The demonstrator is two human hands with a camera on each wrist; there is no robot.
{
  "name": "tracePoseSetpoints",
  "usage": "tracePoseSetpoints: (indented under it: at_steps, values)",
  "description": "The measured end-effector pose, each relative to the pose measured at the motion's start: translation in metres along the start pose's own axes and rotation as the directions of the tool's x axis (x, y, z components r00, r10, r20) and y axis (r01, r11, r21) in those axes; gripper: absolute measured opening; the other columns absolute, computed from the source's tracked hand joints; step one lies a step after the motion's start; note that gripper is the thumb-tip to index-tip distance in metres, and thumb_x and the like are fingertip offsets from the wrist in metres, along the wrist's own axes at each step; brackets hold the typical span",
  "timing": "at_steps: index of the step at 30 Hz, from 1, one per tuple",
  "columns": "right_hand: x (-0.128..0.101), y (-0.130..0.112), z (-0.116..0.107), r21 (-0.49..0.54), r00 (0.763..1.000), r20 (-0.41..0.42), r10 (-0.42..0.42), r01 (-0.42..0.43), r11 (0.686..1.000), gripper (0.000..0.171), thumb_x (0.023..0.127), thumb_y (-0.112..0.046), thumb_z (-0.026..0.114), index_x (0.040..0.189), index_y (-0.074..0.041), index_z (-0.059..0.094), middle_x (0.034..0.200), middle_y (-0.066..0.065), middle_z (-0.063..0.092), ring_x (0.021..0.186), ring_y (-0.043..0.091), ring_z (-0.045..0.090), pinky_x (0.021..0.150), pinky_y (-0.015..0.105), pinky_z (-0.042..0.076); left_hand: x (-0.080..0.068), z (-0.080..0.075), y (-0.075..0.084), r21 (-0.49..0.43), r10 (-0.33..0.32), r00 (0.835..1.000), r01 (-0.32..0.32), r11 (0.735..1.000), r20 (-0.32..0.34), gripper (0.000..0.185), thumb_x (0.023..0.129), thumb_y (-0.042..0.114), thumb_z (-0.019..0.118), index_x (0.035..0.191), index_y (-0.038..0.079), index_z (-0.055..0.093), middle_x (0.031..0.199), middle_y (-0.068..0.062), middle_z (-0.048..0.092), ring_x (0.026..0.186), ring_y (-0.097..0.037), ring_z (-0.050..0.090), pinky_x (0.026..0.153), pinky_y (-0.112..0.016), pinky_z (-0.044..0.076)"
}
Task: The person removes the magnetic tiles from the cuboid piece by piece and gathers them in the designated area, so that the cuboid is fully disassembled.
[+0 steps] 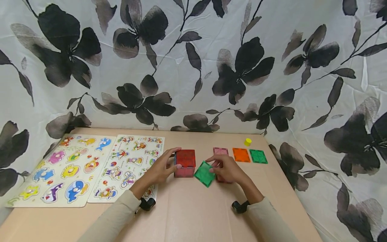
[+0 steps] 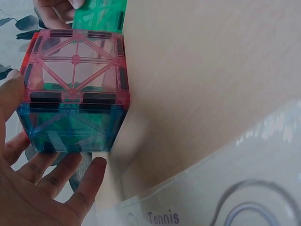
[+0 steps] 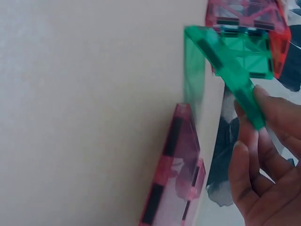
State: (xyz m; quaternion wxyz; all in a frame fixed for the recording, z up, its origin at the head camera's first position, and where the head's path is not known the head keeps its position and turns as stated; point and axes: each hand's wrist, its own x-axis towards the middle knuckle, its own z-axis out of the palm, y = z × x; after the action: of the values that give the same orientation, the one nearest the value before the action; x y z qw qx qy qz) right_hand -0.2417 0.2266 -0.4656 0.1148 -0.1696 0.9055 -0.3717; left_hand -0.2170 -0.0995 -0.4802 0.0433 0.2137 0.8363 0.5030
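A small box of translucent magnetic tiles [image 1: 185, 163] stands mid-table, with red and pink faces in the head view. The left wrist view shows its pink face [image 2: 75, 61] and blue side [image 2: 70, 127]. My left hand [image 1: 160, 168] grips the box from the left, thumb on one side and fingers by the blue tile. My right hand [image 1: 229, 169] pinches a green square magnetic tile [image 1: 205, 174] by one edge between thumb and fingers. The tile is tilted, just right of the box. Beneath the right hand, pink tiles [image 1: 220, 151] are partly hidden.
Farther right lie an orange tile [image 1: 241, 155] and another green tile [image 1: 258, 156]. Behind them is a small yellow cylinder [image 1: 248, 142]. Two sticker sheets [image 1: 99, 148] cover the table's left side, close to the left forearm. A floral cloth [image 1: 193, 67] hangs behind the table.
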Motion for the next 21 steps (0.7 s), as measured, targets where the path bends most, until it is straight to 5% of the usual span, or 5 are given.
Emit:
tracePoseSetpoints:
  at_steps: [10, 21]
  values:
    - [-0.02, 0.011, -0.013, 0.14, 0.998, -0.026, 0.052, -0.048, 0.989, 0.034, 0.096, -0.01, 0.079, 0.128, -0.021, 0.077, 0.102, 0.006, 0.072, 0.086, 0.022, 0.065, 0.071, 0.027, 0.056, -0.001, 0.001, 0.0, 0.012, 0.007, 1.0, -0.007, 1.0, -0.006, 0.072, 0.103, 0.021, 0.072, 0.164, 0.014, 0.036, 0.166, -0.017, 0.042, 0.153, -0.043, 0.043, 0.113, -0.063, 0.048]
    - [-0.046, 0.038, -0.037, 0.34, 0.985, -0.097, 0.142, -0.102, 0.935, 0.041, 0.098, -0.008, 0.076, 0.139, -0.01, 0.069, 0.113, 0.018, 0.073, 0.095, 0.025, 0.074, 0.086, 0.038, 0.065, 0.0, 0.001, -0.001, 0.008, 0.004, 1.0, -0.004, 1.0, -0.005, 0.072, 0.102, 0.02, 0.073, 0.164, 0.016, 0.037, 0.167, -0.015, 0.042, 0.153, -0.041, 0.044, 0.114, -0.062, 0.048]
